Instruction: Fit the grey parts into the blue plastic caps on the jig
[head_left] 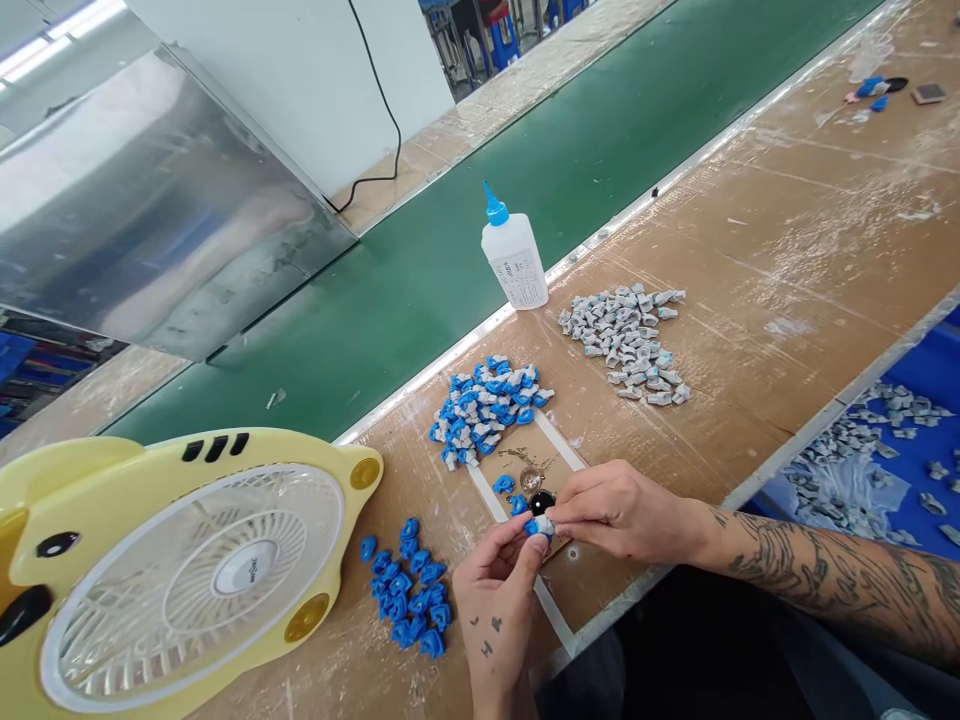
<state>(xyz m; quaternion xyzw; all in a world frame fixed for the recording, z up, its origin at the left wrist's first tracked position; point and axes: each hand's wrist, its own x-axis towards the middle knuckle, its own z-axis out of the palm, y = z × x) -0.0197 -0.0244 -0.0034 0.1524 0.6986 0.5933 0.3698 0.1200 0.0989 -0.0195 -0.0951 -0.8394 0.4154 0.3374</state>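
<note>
As the right hand angles toward the left hand, both hands' fingers pinch a blue-and-grey piece.

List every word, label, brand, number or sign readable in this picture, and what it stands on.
Left hand: one small dark mark on the back looks like "H"; the marks near it are unclear.
White bottle: printed label, too small and blurred to read.
Yellow fan: lettering on the hub badge, too small to read.
Right forearm: dark tattoo lines, no readable word.
</note>
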